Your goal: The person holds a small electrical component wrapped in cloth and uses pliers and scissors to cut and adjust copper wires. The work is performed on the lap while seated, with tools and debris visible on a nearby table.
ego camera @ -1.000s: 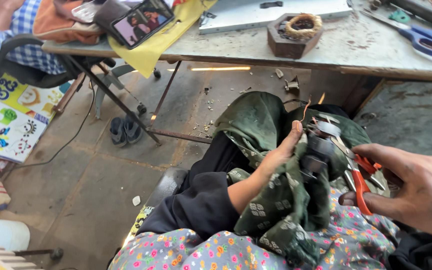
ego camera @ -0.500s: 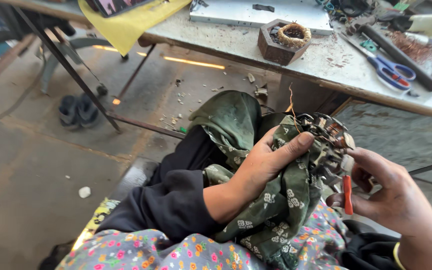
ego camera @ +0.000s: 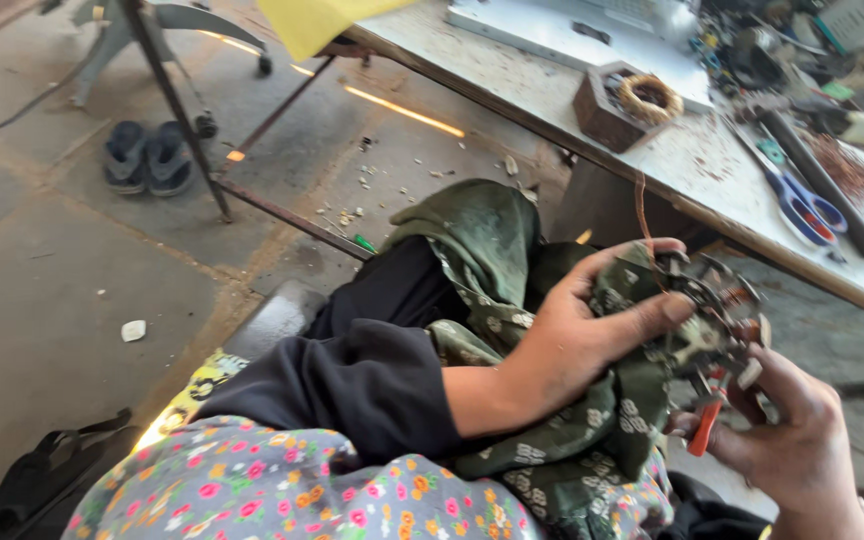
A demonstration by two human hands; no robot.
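Observation:
My left hand (ego camera: 592, 330) grips a round metal motor part (ego camera: 707, 315) with dark slots and copper wire, thumb pressed across its front. A green patterned cloth (ego camera: 572, 440) lies under the part and over my lap. My right hand (ego camera: 787, 440) holds an orange-handled tool (ego camera: 707, 420) right below the part, its tip against the metal. A thin copper wire (ego camera: 640, 215) sticks up from the part.
A dusty workbench (ego camera: 672, 160) runs along the upper right with a wooden block holding a copper coil (ego camera: 627, 105), blue-handled scissors (ego camera: 802, 205) and assorted scraps. A pair of dark sandals (ego camera: 147, 155) lies on the concrete floor by a metal stand leg (ego camera: 177, 110).
The view has swung right and down, bringing the bench nearer. My left hand has shifted its grip on the motor part, and my right hand stays below it with the orange-handled tool.

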